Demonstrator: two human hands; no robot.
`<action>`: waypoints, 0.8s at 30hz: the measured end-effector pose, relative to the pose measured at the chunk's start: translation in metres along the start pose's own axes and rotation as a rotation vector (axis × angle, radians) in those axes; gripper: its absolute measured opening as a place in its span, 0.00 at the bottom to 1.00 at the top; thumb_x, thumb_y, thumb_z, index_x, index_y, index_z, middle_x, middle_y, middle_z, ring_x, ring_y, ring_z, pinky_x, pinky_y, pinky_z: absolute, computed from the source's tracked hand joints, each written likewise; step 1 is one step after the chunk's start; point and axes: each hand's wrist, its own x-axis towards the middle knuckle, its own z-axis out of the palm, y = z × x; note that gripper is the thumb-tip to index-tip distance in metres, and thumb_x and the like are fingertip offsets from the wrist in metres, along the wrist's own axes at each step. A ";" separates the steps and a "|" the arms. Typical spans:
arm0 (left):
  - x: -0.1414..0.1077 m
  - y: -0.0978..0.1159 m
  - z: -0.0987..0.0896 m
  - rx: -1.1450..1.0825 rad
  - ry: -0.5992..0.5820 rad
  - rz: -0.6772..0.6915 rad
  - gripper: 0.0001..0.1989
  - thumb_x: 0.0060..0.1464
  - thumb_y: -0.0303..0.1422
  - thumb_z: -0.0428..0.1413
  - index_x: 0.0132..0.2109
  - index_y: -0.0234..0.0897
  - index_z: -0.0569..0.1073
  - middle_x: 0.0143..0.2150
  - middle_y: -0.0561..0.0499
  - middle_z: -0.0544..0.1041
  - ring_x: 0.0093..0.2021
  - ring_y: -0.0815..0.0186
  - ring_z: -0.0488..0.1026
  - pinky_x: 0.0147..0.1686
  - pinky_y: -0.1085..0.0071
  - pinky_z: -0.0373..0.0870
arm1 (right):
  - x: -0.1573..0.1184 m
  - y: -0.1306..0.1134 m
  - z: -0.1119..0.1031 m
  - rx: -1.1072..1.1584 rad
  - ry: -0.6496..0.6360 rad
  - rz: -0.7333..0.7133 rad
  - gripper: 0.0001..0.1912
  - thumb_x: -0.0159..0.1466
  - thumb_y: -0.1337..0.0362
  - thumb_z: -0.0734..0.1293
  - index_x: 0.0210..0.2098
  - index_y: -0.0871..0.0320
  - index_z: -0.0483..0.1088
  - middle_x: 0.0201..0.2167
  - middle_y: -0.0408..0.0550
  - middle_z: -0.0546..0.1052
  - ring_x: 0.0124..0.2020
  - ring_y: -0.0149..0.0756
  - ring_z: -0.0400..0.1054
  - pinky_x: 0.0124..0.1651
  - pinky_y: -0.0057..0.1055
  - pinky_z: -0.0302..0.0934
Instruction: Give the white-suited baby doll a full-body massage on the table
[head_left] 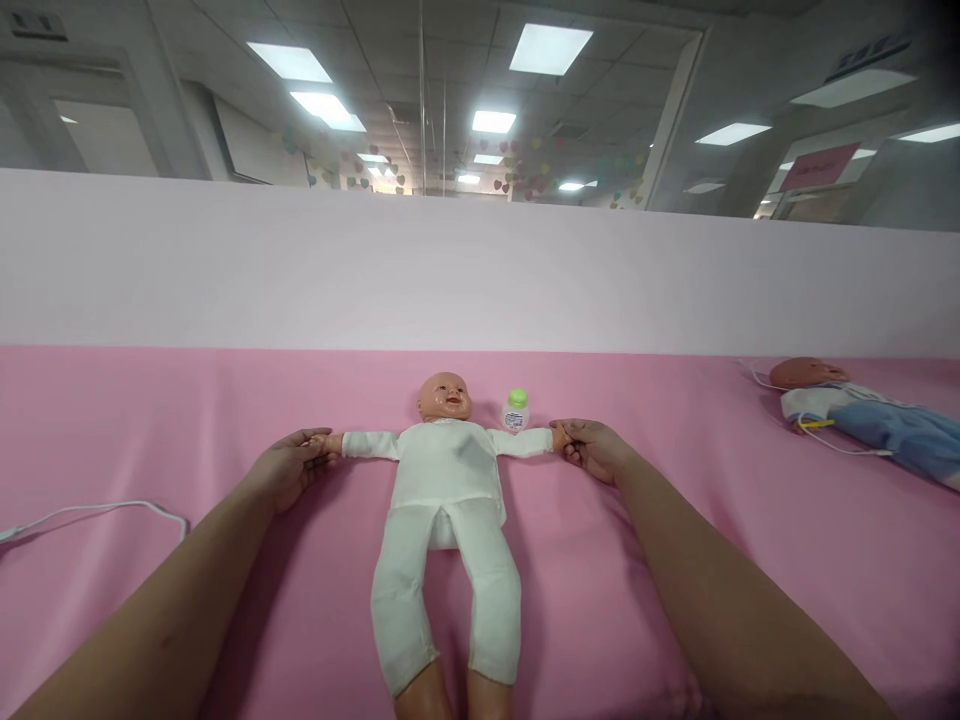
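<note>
A bald doll (450, 465) dressed in white lies face-up on the pink surface (330, 610), arms outstretched, the left hand (294, 468) and right hand (598, 450) each gripping one end. The label (515, 420) on the green-capped bottle (517, 398) is illegible.

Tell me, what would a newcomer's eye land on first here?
Probably the doll in white, lying face up mid-picture on the pink cover, its arms held wide by the left grip and right grip. Next come the green-capped bottle beside its head and a second doll in blue and white at the far right.
</note>
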 end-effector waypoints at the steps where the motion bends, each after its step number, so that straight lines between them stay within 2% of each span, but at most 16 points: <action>1: -0.001 0.000 0.001 -0.002 -0.001 0.000 0.14 0.52 0.19 0.63 0.46 0.31 0.77 0.36 0.42 0.81 0.30 0.65 0.80 0.34 0.73 0.82 | 0.000 0.000 -0.002 0.031 -0.037 -0.002 0.10 0.59 0.70 0.73 0.42 0.61 0.79 0.32 0.51 0.77 0.30 0.32 0.70 0.31 0.27 0.70; 4: -0.001 0.001 0.000 0.004 -0.037 0.003 0.13 0.52 0.20 0.63 0.46 0.31 0.78 0.37 0.43 0.81 0.32 0.66 0.80 0.35 0.73 0.82 | -0.001 0.002 -0.009 0.102 -0.119 0.001 0.13 0.59 0.73 0.73 0.45 0.60 0.79 0.39 0.53 0.79 0.38 0.34 0.74 0.42 0.27 0.74; 8: -0.001 0.000 -0.003 0.040 -0.063 -0.003 0.15 0.49 0.23 0.66 0.46 0.31 0.78 0.36 0.44 0.80 0.31 0.66 0.78 0.33 0.74 0.80 | -0.002 0.004 -0.014 0.100 -0.166 -0.012 0.16 0.56 0.73 0.77 0.44 0.58 0.79 0.42 0.50 0.79 0.43 0.34 0.74 0.47 0.28 0.73; 13: -0.002 0.001 -0.003 0.090 -0.028 -0.006 0.14 0.48 0.30 0.70 0.42 0.33 0.79 0.32 0.48 0.78 0.27 0.69 0.74 0.28 0.76 0.76 | 0.001 0.005 -0.016 0.035 -0.170 -0.015 0.15 0.52 0.68 0.82 0.35 0.58 0.77 0.34 0.45 0.77 0.31 0.29 0.70 0.36 0.25 0.69; 16: -0.003 0.001 -0.001 0.089 -0.006 -0.003 0.13 0.48 0.35 0.70 0.39 0.34 0.80 0.28 0.51 0.75 0.25 0.69 0.72 0.25 0.76 0.74 | 0.002 0.005 -0.014 0.008 -0.144 -0.015 0.16 0.51 0.63 0.83 0.32 0.58 0.76 0.30 0.44 0.75 0.28 0.28 0.67 0.31 0.25 0.66; 21: -0.001 0.001 0.002 0.071 0.054 -0.014 0.06 0.54 0.28 0.64 0.40 0.31 0.80 0.32 0.46 0.77 0.27 0.68 0.75 0.28 0.74 0.78 | 0.005 0.006 -0.010 -0.063 -0.108 -0.010 0.17 0.55 0.55 0.81 0.34 0.60 0.77 0.25 0.44 0.73 0.24 0.27 0.62 0.25 0.25 0.60; 24: 0.001 0.000 0.003 0.051 0.063 -0.032 0.07 0.55 0.23 0.60 0.42 0.30 0.80 0.34 0.42 0.80 0.27 0.67 0.77 0.30 0.73 0.80 | 0.006 0.005 -0.007 -0.077 -0.072 0.002 0.16 0.58 0.54 0.78 0.36 0.60 0.78 0.26 0.46 0.73 0.23 0.27 0.61 0.24 0.25 0.59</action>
